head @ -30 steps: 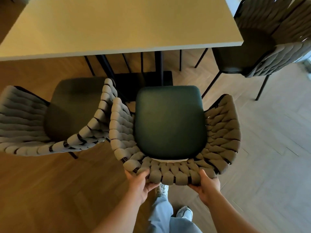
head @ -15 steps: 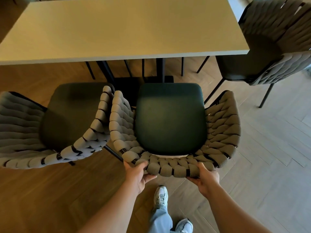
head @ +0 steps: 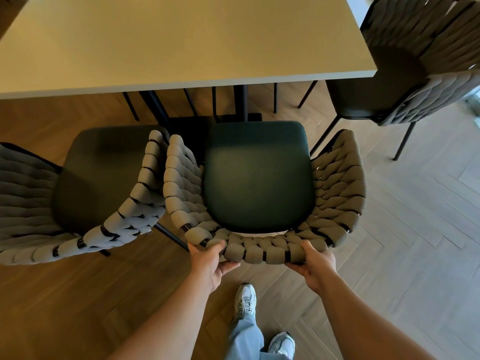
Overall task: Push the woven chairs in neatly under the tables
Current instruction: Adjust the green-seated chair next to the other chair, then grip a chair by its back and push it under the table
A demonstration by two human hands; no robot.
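Note:
A woven chair with a dark green seat cushion stands right in front of me, facing the pale table. The seat's front edge lies a little short of the table edge. My left hand grips the left part of the woven back rim. My right hand grips the right part of that rim. A second woven chair stands to the left, turned at an angle, its arm touching or nearly touching the held chair's left arm.
A third woven chair sits at the table's right end. Black table and chair legs show under the table. My feet in pale shoes stand on the herringbone wood floor behind the chair.
The held chair has moved forward toward the table with both hands on its back. Its left arm has closed up against the left chair's arm. I have stepped forward.

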